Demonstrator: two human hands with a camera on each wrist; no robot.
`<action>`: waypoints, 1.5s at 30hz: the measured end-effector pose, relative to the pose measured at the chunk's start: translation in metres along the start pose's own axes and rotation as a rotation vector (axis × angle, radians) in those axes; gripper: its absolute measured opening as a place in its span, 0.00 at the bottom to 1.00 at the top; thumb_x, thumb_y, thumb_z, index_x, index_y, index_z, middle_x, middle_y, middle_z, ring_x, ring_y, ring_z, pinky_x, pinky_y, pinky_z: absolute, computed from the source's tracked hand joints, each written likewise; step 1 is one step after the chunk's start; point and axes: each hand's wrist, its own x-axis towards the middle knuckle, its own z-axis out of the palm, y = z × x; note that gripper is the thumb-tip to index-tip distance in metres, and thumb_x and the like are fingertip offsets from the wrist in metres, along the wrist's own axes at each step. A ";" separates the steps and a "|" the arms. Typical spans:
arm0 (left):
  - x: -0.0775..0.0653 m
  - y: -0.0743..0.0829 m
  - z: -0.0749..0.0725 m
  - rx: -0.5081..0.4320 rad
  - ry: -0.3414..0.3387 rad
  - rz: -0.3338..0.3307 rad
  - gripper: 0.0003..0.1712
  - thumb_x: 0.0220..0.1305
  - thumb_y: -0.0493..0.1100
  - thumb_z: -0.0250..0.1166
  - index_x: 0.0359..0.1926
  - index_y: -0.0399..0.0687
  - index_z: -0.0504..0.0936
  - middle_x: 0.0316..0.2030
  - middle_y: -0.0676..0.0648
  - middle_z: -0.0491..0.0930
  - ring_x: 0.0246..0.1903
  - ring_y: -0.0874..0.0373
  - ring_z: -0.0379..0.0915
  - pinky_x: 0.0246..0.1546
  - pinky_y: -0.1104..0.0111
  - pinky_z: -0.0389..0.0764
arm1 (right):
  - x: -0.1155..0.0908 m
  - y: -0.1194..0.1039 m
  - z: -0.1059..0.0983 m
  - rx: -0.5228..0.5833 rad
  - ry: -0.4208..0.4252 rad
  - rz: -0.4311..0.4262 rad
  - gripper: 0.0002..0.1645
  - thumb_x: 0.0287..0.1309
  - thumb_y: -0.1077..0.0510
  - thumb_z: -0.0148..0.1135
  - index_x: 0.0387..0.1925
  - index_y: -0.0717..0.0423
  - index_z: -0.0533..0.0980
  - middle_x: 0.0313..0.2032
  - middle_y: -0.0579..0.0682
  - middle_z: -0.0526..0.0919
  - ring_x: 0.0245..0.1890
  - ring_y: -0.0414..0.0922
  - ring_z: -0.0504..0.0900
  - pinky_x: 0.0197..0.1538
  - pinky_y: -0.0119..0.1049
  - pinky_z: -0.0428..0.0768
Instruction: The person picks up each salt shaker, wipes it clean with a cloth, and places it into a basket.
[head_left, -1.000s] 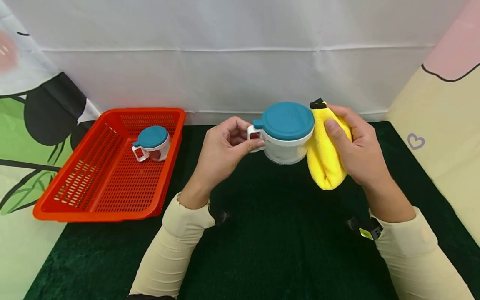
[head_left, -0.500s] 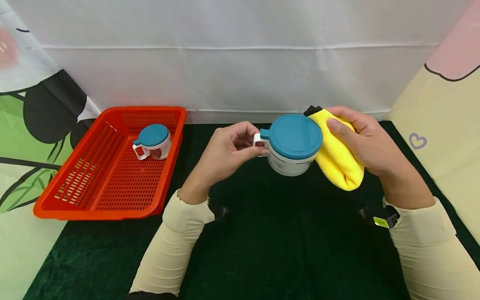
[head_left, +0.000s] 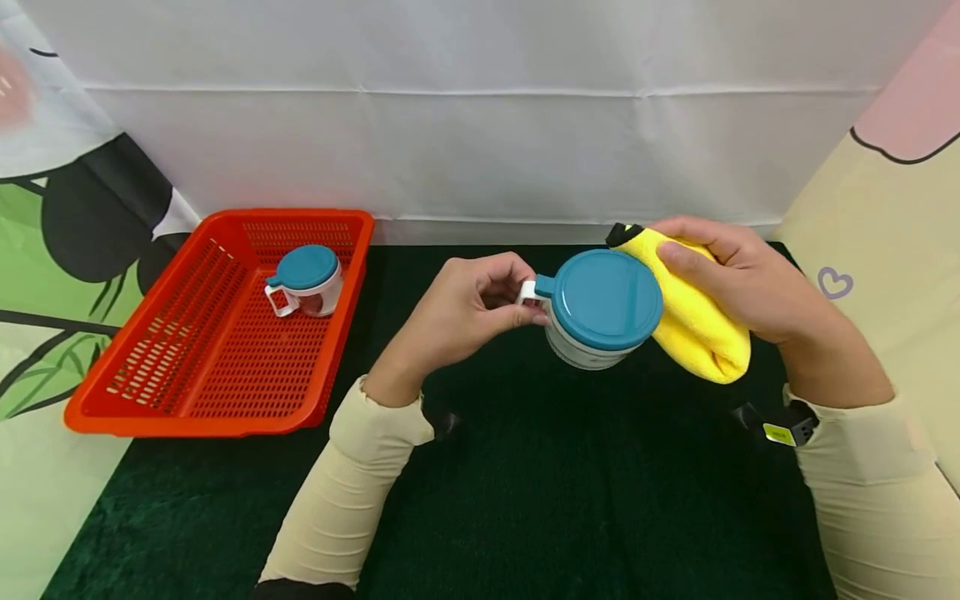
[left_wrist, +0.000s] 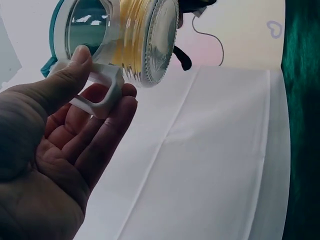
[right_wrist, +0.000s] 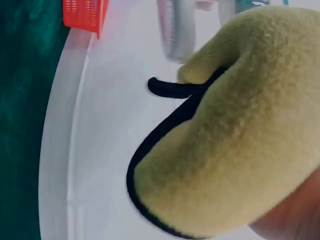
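Note:
A clear jar (head_left: 606, 304) with a blue lid and a white handle (left_wrist: 102, 90) is held up over the green cloth, its lid tipped toward the head camera. My left hand (head_left: 480, 312) pinches that handle between thumb and fingers. On the jar's right side, my right hand (head_left: 731, 271) grips a folded yellow cloth (head_left: 693, 321) with black edging, thumb on top. The cloth overlaps the lid's right edge in the head view. In the right wrist view the bunched cloth (right_wrist: 240, 130) fills much of the picture and hides most of the fingers.
A red perforated basket (head_left: 202, 429) stands at the left. Inside it, near its right wall, sits a second jar (head_left: 306, 279) with blue lid and white handle. Dark green cloth (head_left: 540, 483) covers the table, and a white sheet (head_left: 495, 150) hangs behind.
Both hands have shifted right and slightly toward me with the jar and the yellow cloth. The lid has tilted further toward the head camera. The basket stays in place.

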 end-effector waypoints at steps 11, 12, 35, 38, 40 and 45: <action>0.001 0.000 -0.001 0.045 -0.050 0.011 0.11 0.63 0.33 0.73 0.44 0.43 0.82 0.37 0.51 0.84 0.34 0.58 0.79 0.41 0.64 0.85 | 0.000 -0.007 0.005 -0.152 0.022 0.118 0.17 0.78 0.55 0.55 0.62 0.46 0.79 0.39 0.54 0.79 0.28 0.54 0.81 0.29 0.40 0.82; 0.002 0.000 0.000 0.056 -0.055 0.004 0.10 0.63 0.33 0.73 0.44 0.43 0.82 0.37 0.52 0.84 0.34 0.58 0.78 0.41 0.64 0.85 | -0.001 -0.011 0.005 -0.158 0.055 0.100 0.16 0.77 0.55 0.55 0.61 0.47 0.79 0.38 0.54 0.78 0.26 0.53 0.80 0.28 0.39 0.82; 0.000 0.000 0.010 0.014 -0.139 0.022 0.10 0.62 0.29 0.72 0.42 0.41 0.81 0.39 0.47 0.84 0.37 0.60 0.81 0.45 0.66 0.85 | 0.002 -0.002 0.002 -0.061 -0.105 0.034 0.17 0.80 0.57 0.51 0.61 0.49 0.79 0.38 0.55 0.79 0.26 0.54 0.81 0.28 0.41 0.84; 0.000 0.002 0.011 0.003 -0.130 0.042 0.10 0.62 0.28 0.72 0.42 0.41 0.81 0.40 0.49 0.83 0.38 0.60 0.81 0.46 0.65 0.85 | 0.005 -0.003 -0.001 -0.056 -0.114 -0.022 0.16 0.79 0.60 0.51 0.60 0.50 0.79 0.40 0.54 0.78 0.26 0.53 0.81 0.28 0.41 0.84; 0.000 0.003 0.011 -0.006 -0.122 0.062 0.11 0.62 0.29 0.72 0.42 0.41 0.81 0.40 0.49 0.82 0.38 0.59 0.81 0.46 0.64 0.85 | 0.008 0.003 0.001 -0.029 -0.174 -0.042 0.17 0.79 0.62 0.49 0.60 0.51 0.79 0.41 0.54 0.79 0.28 0.53 0.82 0.30 0.41 0.84; 0.000 0.003 0.010 -0.022 -0.128 0.052 0.11 0.61 0.29 0.74 0.42 0.41 0.82 0.39 0.50 0.85 0.38 0.59 0.82 0.47 0.64 0.85 | 0.012 0.023 0.007 0.026 -0.286 -0.009 0.17 0.79 0.63 0.48 0.60 0.51 0.79 0.43 0.53 0.82 0.32 0.53 0.83 0.34 0.42 0.85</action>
